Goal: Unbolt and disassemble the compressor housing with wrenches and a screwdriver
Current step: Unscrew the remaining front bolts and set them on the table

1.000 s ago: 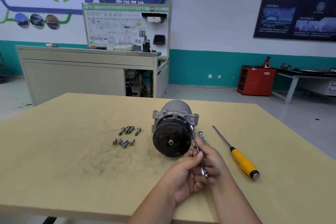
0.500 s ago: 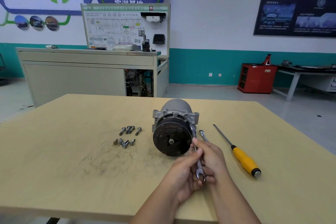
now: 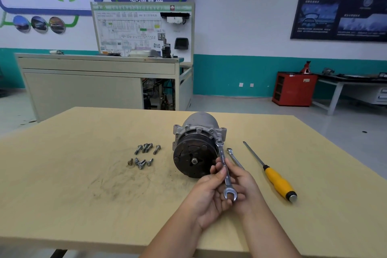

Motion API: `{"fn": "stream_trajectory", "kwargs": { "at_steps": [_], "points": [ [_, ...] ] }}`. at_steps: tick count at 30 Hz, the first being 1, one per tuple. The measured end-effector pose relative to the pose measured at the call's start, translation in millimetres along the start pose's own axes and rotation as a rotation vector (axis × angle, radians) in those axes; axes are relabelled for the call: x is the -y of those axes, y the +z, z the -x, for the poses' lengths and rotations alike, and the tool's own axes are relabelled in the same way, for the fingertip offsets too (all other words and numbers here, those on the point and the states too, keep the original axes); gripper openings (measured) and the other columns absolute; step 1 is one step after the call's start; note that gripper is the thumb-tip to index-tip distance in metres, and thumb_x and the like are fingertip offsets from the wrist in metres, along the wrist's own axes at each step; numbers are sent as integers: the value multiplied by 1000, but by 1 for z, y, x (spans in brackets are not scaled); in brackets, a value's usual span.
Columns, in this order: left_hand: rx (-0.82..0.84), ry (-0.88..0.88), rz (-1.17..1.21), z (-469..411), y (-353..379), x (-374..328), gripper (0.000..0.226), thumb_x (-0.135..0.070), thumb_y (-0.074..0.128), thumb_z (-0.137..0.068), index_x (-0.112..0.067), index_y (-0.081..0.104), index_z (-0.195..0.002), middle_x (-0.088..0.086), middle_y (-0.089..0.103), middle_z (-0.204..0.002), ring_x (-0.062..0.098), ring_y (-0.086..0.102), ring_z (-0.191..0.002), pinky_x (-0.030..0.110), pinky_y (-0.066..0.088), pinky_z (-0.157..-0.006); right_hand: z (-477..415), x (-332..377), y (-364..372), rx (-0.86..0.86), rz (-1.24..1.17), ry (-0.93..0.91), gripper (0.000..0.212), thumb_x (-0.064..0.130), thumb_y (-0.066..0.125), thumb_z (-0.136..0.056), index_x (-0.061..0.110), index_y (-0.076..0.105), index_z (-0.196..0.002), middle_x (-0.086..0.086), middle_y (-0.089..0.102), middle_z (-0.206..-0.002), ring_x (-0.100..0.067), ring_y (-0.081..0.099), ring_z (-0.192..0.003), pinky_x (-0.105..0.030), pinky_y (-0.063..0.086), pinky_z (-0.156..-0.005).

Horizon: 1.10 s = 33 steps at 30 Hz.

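A wrench point(image 3: 223, 158) is gripped by the fingers of the left hand point(image 3: 206, 194) and right hand point(image 3: 246, 184) near the compressor point(image 3: 193, 151); loose bolts point(image 3: 142, 156) are laid to its left.

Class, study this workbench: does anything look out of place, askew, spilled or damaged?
Nothing looks damaged or spilled. The one blemish is dark smudging on the table just in front of the loose bolts, which lie in two clusters left of the compressor. The screwdriver and a spare wrench lie flat on its right.
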State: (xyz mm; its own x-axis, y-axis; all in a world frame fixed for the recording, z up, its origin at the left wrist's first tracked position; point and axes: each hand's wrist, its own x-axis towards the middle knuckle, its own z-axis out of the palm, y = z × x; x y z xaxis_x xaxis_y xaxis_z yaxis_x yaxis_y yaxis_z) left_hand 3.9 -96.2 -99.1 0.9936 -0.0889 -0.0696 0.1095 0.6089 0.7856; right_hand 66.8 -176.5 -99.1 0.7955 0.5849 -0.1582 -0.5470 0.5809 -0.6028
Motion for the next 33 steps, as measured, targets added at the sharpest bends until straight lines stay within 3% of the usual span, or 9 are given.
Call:
{"fn": "stream_trajectory", "kwargs": {
  "at_steps": [5, 13, 17, 21, 23, 26, 28, 30, 33],
  "points": [
    [24, 16, 53, -2, 0, 1, 23, -22, 57, -76, 0, 59, -80, 16, 66, -59, 21, 65, -45, 17, 44, -35, -1, 3, -1, 44, -38, 70, 29, 29, 59, -76, 8, 73, -62, -6, 67, -60, -14, 67, -56, -21, 52, -49],
    [64, 32, 35, -4, -2, 2, 21, -16, 58, -77, -6, 75, -71, 14, 72, -69, 19, 69, -53, 18, 47, -39, -1, 7, 6, 24, -103, 94, 33, 31, 58, -76, 3, 64, -58, -4, 55, -53, -15, 63, -47, -22, 52, -40],
    [59, 11, 46, 0, 0, 0, 16, -13, 61, -74, -11, 64, -90, 15, 71, -67, 22, 68, -50, 18, 47, -38, -4, 10, 5, 20, -83, 123, 35, 37, 60, -76, 8, 62, -58, -2, 55, -50, -12, 62, -46, -20, 52, -42],
    [52, 26, 50, 0, -1, 1, 12, -17, 63, -71, -11, 67, -81, 15, 70, -66, 21, 66, -45, 18, 47, -36, -5, 9, 7, 37, -35, 99, 36, 32, 87, -53, 9, 61, -60, -3, 57, -51, -13, 62, -45, -21, 52, -42],
    [46, 31, 63, -1, -2, 2, 12, -18, 63, -72, -12, 70, -78, 15, 70, -65, 20, 65, -43, 19, 47, -36, -4, 10, 10, 10, -26, 84, 32, 32, 80, -63, 9, 60, -56, -1, 54, -46, -12, 61, -45, -20, 51, -42],
    [51, 45, 87, -1, -3, 1, 16, -25, 69, -70, -10, 71, -78, 13, 69, -61, 18, 63, -40, 18, 45, -34, -1, 16, 19, -69, 45, 74, 41, 33, 63, -79, 9, 59, -45, 0, 50, -42, -11, 56, -40, -16, 48, -40],
    [49, 45, 95, -1, -4, 0, 38, -32, 90, -52, -6, 71, -74, 12, 66, -56, 16, 61, -38, 17, 43, -33, 0, 17, 23, -103, 193, 84, 55, 36, 59, -86, 12, 53, -37, 0, 43, -37, -10, 46, -29, -14, 40, -33],
    [44, 40, 119, 0, -4, -4, 49, -34, 96, -34, -6, 70, -64, 9, 63, -51, 15, 58, -35, 15, 41, -32, 2, 13, 28, -127, 369, 103, 63, 39, 58, -87, 14, 45, -31, 0, 34, -31, -12, 34, -20, -11, 31, -29],
    [-1, 29, 101, 2, -5, -7, 34, -41, 80, -59, -12, 64, -53, 5, 58, -45, 11, 53, -32, 14, 37, -31, 2, 8, 28, -168, 493, 55, 56, 35, 60, -88, 10, 45, -40, -2, 33, -30, -14, 30, -19, -10, 28, -31]
  ]
}}
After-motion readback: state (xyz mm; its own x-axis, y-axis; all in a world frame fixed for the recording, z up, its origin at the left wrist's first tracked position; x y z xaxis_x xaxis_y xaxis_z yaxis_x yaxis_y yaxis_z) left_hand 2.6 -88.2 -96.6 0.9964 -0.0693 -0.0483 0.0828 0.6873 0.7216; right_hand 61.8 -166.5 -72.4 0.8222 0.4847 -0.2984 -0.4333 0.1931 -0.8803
